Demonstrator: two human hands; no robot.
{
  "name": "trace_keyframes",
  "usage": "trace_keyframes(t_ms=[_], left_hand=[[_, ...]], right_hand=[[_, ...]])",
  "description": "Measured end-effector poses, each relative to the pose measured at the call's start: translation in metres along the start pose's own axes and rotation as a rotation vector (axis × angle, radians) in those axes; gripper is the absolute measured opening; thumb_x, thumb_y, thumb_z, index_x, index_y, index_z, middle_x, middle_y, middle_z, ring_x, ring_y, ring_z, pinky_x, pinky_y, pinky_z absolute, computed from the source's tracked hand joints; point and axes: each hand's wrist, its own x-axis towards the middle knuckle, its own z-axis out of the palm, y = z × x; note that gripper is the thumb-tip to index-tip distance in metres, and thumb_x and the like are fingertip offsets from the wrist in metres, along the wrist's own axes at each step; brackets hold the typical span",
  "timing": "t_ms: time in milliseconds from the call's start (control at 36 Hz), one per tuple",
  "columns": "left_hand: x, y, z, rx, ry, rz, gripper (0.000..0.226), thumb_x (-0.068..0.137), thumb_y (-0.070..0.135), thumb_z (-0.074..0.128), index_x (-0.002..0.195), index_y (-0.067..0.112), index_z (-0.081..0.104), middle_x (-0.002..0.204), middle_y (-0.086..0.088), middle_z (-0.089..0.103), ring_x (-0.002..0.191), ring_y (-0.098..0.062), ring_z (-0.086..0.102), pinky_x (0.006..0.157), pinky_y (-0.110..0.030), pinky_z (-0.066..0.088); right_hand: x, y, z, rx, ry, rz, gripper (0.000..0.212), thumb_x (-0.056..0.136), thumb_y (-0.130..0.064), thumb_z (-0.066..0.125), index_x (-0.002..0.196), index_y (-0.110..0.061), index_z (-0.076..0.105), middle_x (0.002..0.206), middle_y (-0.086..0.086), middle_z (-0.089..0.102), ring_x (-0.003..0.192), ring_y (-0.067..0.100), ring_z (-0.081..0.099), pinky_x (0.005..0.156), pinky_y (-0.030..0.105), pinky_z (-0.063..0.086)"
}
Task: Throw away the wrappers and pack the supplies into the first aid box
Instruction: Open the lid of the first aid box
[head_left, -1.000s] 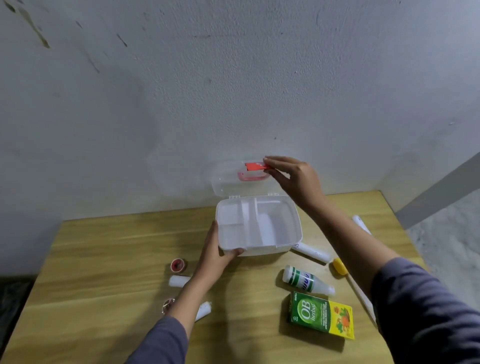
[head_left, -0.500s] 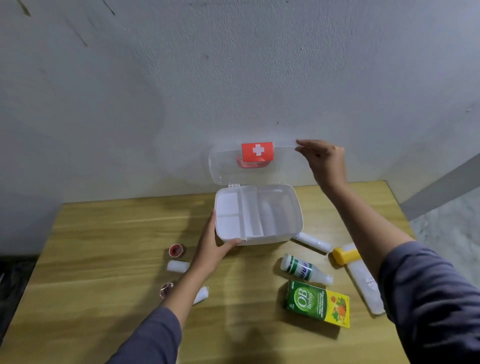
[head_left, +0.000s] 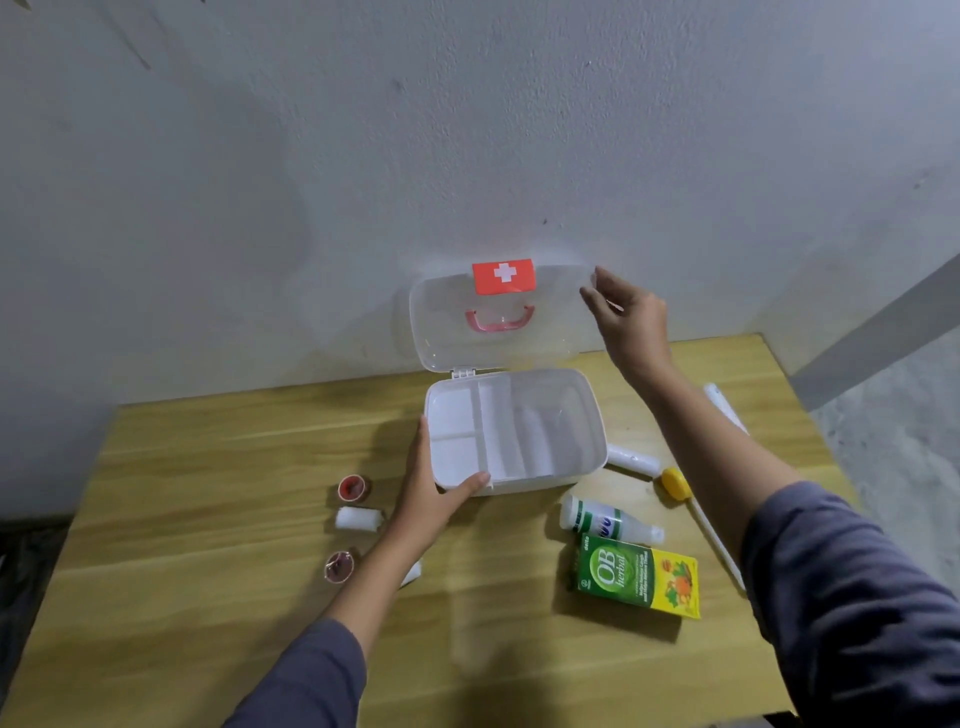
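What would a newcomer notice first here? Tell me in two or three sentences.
The open first aid box at the table's far middle, its clear lid raised with a red cross sticker. The left hand grips its near left corner; the right hand is at the lid's right edge. A green-and-yellow carton lies near right.

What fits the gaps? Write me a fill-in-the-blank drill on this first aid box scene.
1. The lid of the first aid box stands ____.
2. The left hand steadies the box at its front ____ corner.
3. The sticker on the lid is red with a white ____.
4. The green and yellow carton lies to the ____ of the box.

Missing words: open; left; cross; right
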Motion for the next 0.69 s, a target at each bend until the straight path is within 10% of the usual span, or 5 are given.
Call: trace_keyframes(t_ms=[250, 528, 694], left_hand=[[0.002, -0.003, 0.003, -0.034, 0.017, 0.043, 0.100, 0.076, 0.025, 0.075, 0.147, 0.028, 0.005, 0.147, 0.015, 0.019, 0.133, 0.000, 0.022, 0.104, -0.022, 0.024], [0.005, -0.009, 0.010, -0.038, 0.052, 0.082, 0.098, 0.078, 0.026, 0.072, 0.148, 0.025, 0.004, 0.140, 0.021, 0.016, 0.130, 0.006, 0.016, 0.104, -0.018, 0.019], [0.005, -0.007, 0.009, -0.028, 0.051, 0.094, 0.099, 0.075, 0.031, 0.074, 0.148, 0.026, 0.007, 0.147, 0.017, 0.017, 0.136, 0.000, 0.020, 0.112, -0.025, 0.021]], right_hand=[[-0.121, 0.056, -0.040, -0.254, -0.072, -0.053, 0.039, 0.083, -0.024, 0.066, 0.118, -0.010, 0.057, 0.115, 0.008, 0.064, 0.105, 0.014, 0.056, 0.092, 0.034, 0.047], [-0.239, 0.121, -0.081, -0.589, -0.355, -0.049, 0.081, 0.062, -0.074, 0.059, 0.124, -0.023, 0.048, 0.123, -0.001, 0.054, 0.113, 0.012, 0.048, 0.096, 0.026, 0.033], [-0.243, 0.132, -0.075, -0.696, -0.362, -0.098, 0.070, 0.069, -0.050, 0.071, 0.128, -0.021, 0.047, 0.128, 0.005, 0.052, 0.119, 0.024, 0.047, 0.098, 0.033, 0.032]])
